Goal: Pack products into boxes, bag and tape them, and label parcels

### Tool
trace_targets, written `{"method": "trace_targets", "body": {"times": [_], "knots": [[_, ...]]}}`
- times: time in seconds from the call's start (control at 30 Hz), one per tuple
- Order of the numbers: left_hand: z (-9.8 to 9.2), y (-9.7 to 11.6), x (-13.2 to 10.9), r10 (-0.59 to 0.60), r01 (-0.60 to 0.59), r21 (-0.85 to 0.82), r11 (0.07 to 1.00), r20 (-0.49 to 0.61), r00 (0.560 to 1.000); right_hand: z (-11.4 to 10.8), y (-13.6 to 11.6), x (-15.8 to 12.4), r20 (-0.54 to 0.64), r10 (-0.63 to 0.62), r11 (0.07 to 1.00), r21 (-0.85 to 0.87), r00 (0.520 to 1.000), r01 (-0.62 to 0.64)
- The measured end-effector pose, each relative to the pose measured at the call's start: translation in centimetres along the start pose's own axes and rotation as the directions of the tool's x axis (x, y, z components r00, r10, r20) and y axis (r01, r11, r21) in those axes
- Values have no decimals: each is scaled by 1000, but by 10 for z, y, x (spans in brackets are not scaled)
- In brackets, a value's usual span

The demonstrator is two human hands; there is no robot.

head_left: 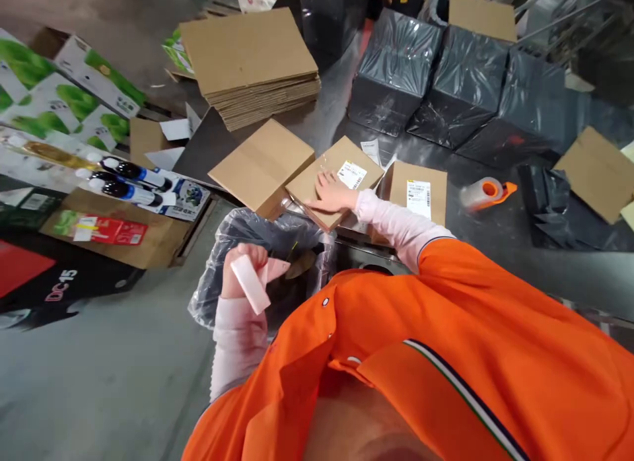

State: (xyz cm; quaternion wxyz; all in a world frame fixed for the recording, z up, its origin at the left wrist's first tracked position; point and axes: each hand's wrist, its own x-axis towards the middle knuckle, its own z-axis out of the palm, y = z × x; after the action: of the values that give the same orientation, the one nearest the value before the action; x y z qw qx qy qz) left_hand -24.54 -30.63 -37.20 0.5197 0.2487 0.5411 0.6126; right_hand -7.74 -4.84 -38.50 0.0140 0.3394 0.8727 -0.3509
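My right hand (334, 191) lies flat with fingers spread on a small cardboard box (324, 160), which bears a white printed label (352, 175). My left hand (242, 266) is closed on a white paper strip (250, 284); part of the strip hangs below the fingers. That hand is over a bin (212, 276) lined with clear plastic, at the table's near edge. Just left of the labelled box sits a plain cardboard box (265, 158). To its right is another labelled cardboard box (433, 190), partly behind my right sleeve.
A stack of flat cardboard (252, 51) stands at the back left. Several black-wrapped parcels (396, 58) line the back right. A tape dispenser (488, 193) rests on the dark table (475, 240). Bottles (131, 190) and green-printed cartons (59, 98) are at left.
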Motion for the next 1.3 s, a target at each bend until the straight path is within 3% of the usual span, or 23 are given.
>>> {"method": "trace_targets", "body": {"times": [0.07,0.13,0.2,0.27,0.3,0.43,0.57,0.63,0.67,0.7,0.73,0.77,0.8,0.83,0.87,0.9,0.93,0.97,1.0,1.07,1.13,1.2,1.3], "knots": [[19,17,0,115,-110,-170,979,16,993,12,-27,-10,118,-218,945,274,969,179],[33,35,7,233,-223,-349,910,-13,972,22,-52,-18,156,-409,784,565,899,258],[35,51,23,299,-319,-409,855,-113,947,29,-67,-23,218,-529,631,747,820,208],[25,64,43,329,-393,-351,850,-229,916,31,-71,-27,308,-579,593,794,755,130],[16,68,53,347,-429,-307,850,-287,893,32,-70,-30,331,-573,600,793,750,108],[-20,71,78,366,-480,-192,856,-431,825,37,-52,-39,324,-447,629,777,834,35],[-65,58,78,361,-441,-163,883,-366,858,32,-37,-42,215,-236,781,622,948,54],[-97,54,66,380,-392,44,919,-364,850,22,-33,-43,173,-220,781,621,960,67],[-114,54,58,401,-359,179,916,-400,824,16,-32,-44,167,-238,763,642,957,77],[-129,55,48,435,-327,299,896,-453,778,11,-31,-44,163,-263,742,664,951,91],[-141,56,37,493,-305,409,860,-515,701,7,-31,-45,144,-282,718,688,949,109],[-149,58,25,570,-291,508,811,-574,587,5,-32,-45,115,-290,693,710,950,125],[-150,58,14,646,-286,587,758,-611,457,6,-34,-45,84,-290,666,733,953,138],[-145,57,3,710,-291,650,702,-605,360,9,-37,-44,55,-285,638,756,957,146],[-133,54,-5,771,-305,710,634,-552,318,15,-41,-43,31,-278,606,781,960,150],[-115,47,-11,815,-342,746,571,-465,346,22,-47,-42,11,-270,572,807,963,151],[-93,39,-13,825,-408,737,539,-364,431,31,-53,-42,-7,-261,539,829,965,151],[-70,28,-13,791,-474,689,548,-245,560,39,-59,-42,-25,-248,515,843,968,154],[-48,16,-10,725,-500,616,609,-176,666,46,-64,-44,-49,-229,506,847,972,162],[-13,-8,0,557,-421,483,768,-178,812,53,-71,-48,-133,-172,573,793,976,209],[6,-26,9,410,-289,413,864,-243,879,50,-72,-52,-261,-152,742,607,953,284],[11,-37,12,322,-203,410,889,-245,914,41,-70,-55,-299,-231,869,364,926,334],[12,-44,11,268,-182,390,903,-179,947,30,-68,-55,-83,-337,911,225,938,347]]}}
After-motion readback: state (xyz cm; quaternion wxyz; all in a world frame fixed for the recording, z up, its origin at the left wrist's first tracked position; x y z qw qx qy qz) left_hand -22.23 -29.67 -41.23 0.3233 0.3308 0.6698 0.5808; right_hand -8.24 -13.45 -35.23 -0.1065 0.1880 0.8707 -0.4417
